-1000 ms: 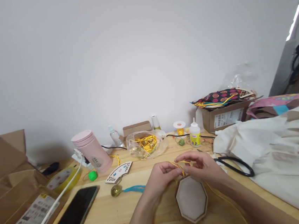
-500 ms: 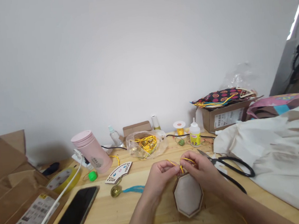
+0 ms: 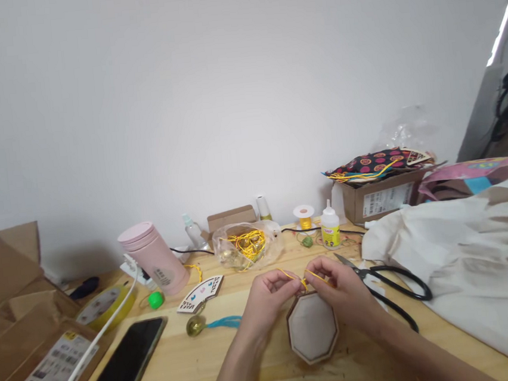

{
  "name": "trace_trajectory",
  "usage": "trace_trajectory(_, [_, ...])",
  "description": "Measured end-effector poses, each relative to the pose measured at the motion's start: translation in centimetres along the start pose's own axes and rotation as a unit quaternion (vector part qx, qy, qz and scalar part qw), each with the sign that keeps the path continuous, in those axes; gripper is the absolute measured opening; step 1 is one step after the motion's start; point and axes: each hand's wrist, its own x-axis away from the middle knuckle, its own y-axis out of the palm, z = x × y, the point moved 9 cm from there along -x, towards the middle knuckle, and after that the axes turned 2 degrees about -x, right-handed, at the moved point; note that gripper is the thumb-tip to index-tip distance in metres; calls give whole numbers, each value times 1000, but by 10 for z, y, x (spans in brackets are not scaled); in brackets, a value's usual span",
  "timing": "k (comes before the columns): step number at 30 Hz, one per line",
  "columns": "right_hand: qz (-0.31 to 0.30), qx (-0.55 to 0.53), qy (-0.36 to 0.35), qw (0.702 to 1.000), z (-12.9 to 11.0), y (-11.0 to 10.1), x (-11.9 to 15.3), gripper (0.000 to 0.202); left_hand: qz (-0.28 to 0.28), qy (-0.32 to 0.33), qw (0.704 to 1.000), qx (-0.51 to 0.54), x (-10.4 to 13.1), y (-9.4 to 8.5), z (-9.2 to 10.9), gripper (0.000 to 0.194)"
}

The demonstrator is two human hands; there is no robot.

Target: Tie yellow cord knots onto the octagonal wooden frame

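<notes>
Both hands meet at the top of an octagonal wooden frame (image 3: 313,328) with a pale centre, which hangs just below the fingers. Thumb and fingers of my left hand (image 3: 271,296) pinch a yellow cord (image 3: 304,284) at its left side. On the right side, my right hand (image 3: 339,284) pinches the same cord between thumb and forefinger. A small loop or knot of the cord shows between the fingertips, at the frame's upper edge. Its exact form is too small to tell.
Black-handled scissors (image 3: 393,285) lie right of my right hand, beside white cloth (image 3: 475,253). Left are a fan-shaped piece (image 3: 200,294), a bell (image 3: 196,325), a phone (image 3: 121,371) and a pink cup (image 3: 155,257). Behind stand a glue bottle (image 3: 330,228) and a bag of yellow cord (image 3: 248,246).
The octagonal frame has swung slightly left and faces the camera more squarely. Both hands have shifted a little left, still pinching the cord.
</notes>
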Motion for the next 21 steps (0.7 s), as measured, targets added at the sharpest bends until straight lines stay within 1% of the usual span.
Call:
trace_trajectory(5, [6, -37, 20, 999, 1, -1, -2, 16, -3, -6, 1000, -8, 0, 0, 0, 9])
trace_trajectory(9, [-17, -92, 49, 994, 9, 4, -3, 14, -5, 1, 1000, -2, 1, 0, 2, 10])
trace_trajectory(13, [-42, -105, 55, 992, 12, 9, -3, 17, -3, -3, 1000, 5, 1, -1, 1, 11])
trace_trajectory(18, [-37, -133, 72, 988, 18, 9, -4, 19, -7, -7, 1000, 5, 1, 0, -2, 12])
trace_trajectory(21, [-30, -150, 85, 985, 23, 9, -4, 23, 1, -11, 1000, 1, 1, -1, -2, 12])
